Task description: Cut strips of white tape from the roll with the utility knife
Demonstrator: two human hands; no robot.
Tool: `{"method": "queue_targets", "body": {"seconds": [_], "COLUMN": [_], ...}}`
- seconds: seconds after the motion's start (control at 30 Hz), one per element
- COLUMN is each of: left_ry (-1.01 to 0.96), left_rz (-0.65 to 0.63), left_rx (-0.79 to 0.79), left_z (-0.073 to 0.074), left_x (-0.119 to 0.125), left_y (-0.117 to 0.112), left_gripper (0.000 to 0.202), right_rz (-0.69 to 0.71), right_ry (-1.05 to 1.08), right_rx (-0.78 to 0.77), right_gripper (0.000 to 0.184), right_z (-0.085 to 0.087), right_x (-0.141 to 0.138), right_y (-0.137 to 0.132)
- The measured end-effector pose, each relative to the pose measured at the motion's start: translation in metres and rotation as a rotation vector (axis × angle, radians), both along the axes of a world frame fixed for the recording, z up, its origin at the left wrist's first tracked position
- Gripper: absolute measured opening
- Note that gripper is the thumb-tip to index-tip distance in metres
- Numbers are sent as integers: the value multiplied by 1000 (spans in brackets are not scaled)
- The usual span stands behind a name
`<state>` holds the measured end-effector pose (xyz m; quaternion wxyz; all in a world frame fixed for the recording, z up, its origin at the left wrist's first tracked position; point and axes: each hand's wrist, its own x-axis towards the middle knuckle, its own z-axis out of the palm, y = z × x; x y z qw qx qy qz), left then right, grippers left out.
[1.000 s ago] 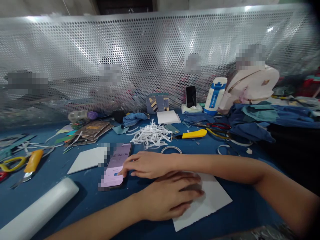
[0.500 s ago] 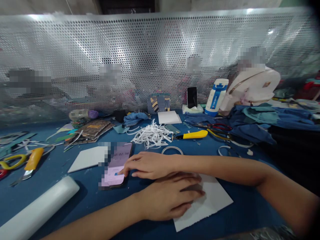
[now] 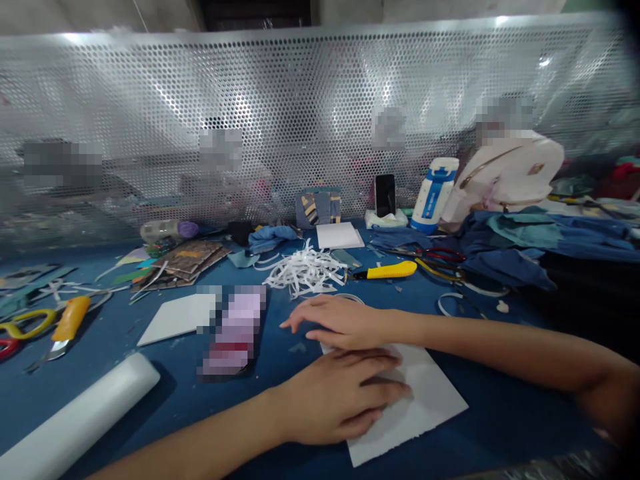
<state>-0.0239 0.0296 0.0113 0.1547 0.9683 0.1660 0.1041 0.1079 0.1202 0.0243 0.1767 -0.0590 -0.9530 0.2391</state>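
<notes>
White sheet (image 3: 430, 397) lies on the bench (image 3: 510, 413) under the left hand (image 3: 340, 400), grip flat and unclosed. Right hand (image 3: 347, 321) sits just beyond, fingers loose, empty. Should it jostle the left, the sheet could skew.

Busy blue tabletop (image 3: 183, 360) here — white sheet (image 3: 427, 393) flat at the near side, phone (image 3: 237, 320) lying off to its left, white card (image 3: 177, 319) just beside that! Long white bar (image 3: 90, 417) at near left, orange-handled tool (image 3: 71, 320) beyond it, and mid-table — a heap of white strips (image 3: 303, 270), yellow cutter (image 3: 393, 270) lying just right of them.
</notes>
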Motion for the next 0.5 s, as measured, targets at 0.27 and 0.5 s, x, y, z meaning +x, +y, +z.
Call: {"method": "queue_targets", "body": {"seconds": [0.27, 0.5], "left_ry": [-3, -40], "left_rz": [9, 196], "left_rx": [76, 76], "left_z": [0, 22], "left_x": [-2, -34], "left_y": [-2, -2], "left_gripper": [39, 38], "right_rz": [-241, -298], "right_ry": [0, 23], "right_rx": [-137, -266], "right_gripper": [24, 28], "right_z": [-13, -28], "right_x": [73, 108], "right_y": [2, -4]}}
